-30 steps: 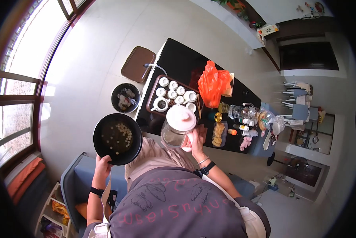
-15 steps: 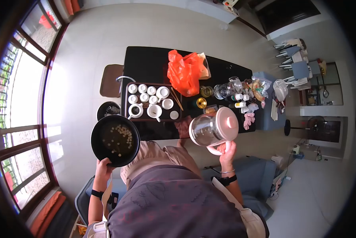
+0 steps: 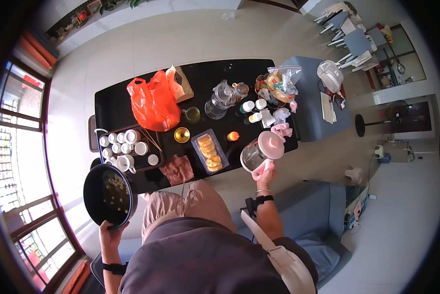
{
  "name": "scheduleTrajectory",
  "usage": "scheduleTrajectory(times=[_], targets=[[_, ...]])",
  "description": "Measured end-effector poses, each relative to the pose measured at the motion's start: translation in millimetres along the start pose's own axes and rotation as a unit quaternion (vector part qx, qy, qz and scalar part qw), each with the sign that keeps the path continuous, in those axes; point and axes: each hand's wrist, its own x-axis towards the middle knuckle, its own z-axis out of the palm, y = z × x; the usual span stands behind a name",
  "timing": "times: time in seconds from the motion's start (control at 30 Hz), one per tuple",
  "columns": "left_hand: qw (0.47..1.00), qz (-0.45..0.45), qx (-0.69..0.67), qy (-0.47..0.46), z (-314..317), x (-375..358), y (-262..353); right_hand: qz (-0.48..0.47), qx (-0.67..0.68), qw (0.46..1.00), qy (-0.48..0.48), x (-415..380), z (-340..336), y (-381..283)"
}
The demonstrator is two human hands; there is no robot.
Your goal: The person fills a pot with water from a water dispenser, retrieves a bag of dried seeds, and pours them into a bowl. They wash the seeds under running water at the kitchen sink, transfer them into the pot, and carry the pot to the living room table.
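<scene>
My left hand (image 3: 112, 234) grips the rim of a black bowl (image 3: 95, 201), held up beside the table's near left corner. Liquid and several pale round pieces show inside it. In my right hand (image 3: 265, 176) is the pink handle of a glass pitcher (image 3: 254, 156) with a pink lid (image 3: 271, 144), held in front of the table's right end. What the pitcher contains is hard to make out. Close to the bowl stands a dark tea tray (image 3: 154, 142) with several white cups and a white handled cup (image 3: 125, 163).
On the black table (image 3: 117, 100) lie an orange plastic bag (image 3: 154, 100), a plastic box of pastries (image 3: 210, 152), a brown cloth (image 3: 177, 169), a glass jug (image 3: 220, 100) and several small bottles. A blue sofa (image 3: 298, 210) stands behind me on the right.
My view has turned and shifted right, so the pastry box and more of the sofa's surroundings show. Both hands keep hold of the bowl and the pitcher.
</scene>
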Motion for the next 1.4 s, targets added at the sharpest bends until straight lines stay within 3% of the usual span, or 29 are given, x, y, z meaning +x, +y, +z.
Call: scheduleTrajectory(times=[0.07, 0.1, 0.2, 0.27, 0.33, 0.43, 0.53, 0.57, 0.6, 0.67, 0.7, 0.73, 0.77, 0.9, 0.97, 1.0, 1.07, 1.13, 1.17, 1.23, 1.27, 1.33, 1.37, 1.4], targets=[[0.999, 0.024, -0.015, 0.025, 31, -19, -12, 0.025, 0.067, 0.994, 0.087, 21, 20, 1], [1.0, 0.008, -0.014, 0.016, 30, -24, -14, 0.122, 0.148, 0.98, 0.058, 30, 22, -1], [1.0, -0.002, -0.012, 0.018, 49, -40, -20, 0.163, 0.214, 0.962, 0.057, 53, 42, 11], [0.999, 0.024, -0.003, 0.035, 68, -52, -24, 0.175, 0.194, 0.963, 0.073, 59, 52, 19], [0.998, 0.037, -0.004, 0.048, 72, -59, -26, 0.117, 0.106, 0.98, 0.119, 63, 62, 27], [0.996, 0.055, -0.017, 0.069, 75, -70, -34, 0.091, 0.125, 0.981, 0.118, 75, 69, 52], [0.995, 0.074, -0.024, 0.066, 76, -79, -38, 0.061, 0.068, 0.995, 0.035, 59, 55, 43], [0.995, 0.082, -0.023, 0.054, 76, -80, -38, 0.011, 0.013, 0.997, 0.072, 58, 54, 50], [0.995, 0.084, -0.024, 0.053, 74, -80, -38, 0.03, 0.038, 0.998, 0.049, 65, 47, 67], [0.993, 0.095, -0.036, 0.06, 66, -81, -40, 0.066, -0.193, 0.978, 0.051, 67, 34, 74], [0.992, 0.101, -0.042, 0.065, 62, -81, -42, 0.062, -0.194, 0.978, 0.042, 77, 28, 89], [0.99, 0.098, -0.063, 0.078, 57, -79, -43, 0.094, -0.016, 0.995, 0.002, 91, 27, 113], [0.987, 0.097, -0.085, 0.093, 51, -79, -44, 0.129, 0.16, 0.978, -0.041, 96, 33, 126], [0.989, 0.089, -0.097, 0.06, 20, -76, -44, 0.204, 0.168, 0.959, -0.104, 73, 27, 86], [0.987, 0.092, -0.117, 0.054, 1, -74, -45, 0.03, 0.098, 0.983, -0.155, 27, 30, 75], [0.986, 0.096, -0.129, 0.054, -10, -73, -45, 0.144, -0.003, 0.982, -0.126, 22, 38, 96], [0.982, 0.104, -0.133, 0.081, -26, -74, -39, 0.385, -0.186, 0.897, -0.114, 20, 52, 154], [0.981, 0.108, -0.133, 0.094, -54, -72, -32, 0.424, -0.209, 0.858, -0.201, -45, 84, 100], [0.979, 0.109, -0.141, 0.098, -73, -73, -29, 0.365, -0.231, 0.85, -0.3, -63, 104, 108], [0.979, 0.132, -0.131, 0.083, -108, -70, -26, 0.366, -0.279, 0.753, -0.471, -92, 161, 107], [0.977, 0.134, -0.142, 0.082, -113, -70, -21, 0.223, -0.307, 0.754, -0.535, -133, 186, 81], [0.973, 0.159, -0.129, 0.11, -116, -82, -7, -0.015, -0.338, 0.701, -0.628, -168, 246, 83], [0.965, 0.165, -0.143, 0.148, -121, -83, -4, -0.196, -0.355, 0.708, -0.578, -177, 279, 105], [0.962, 0.164, -0.151, 0.157, -135, -87, -3, -0.254, -0.318, 0.721, -0.56, -196, 304, 97]])
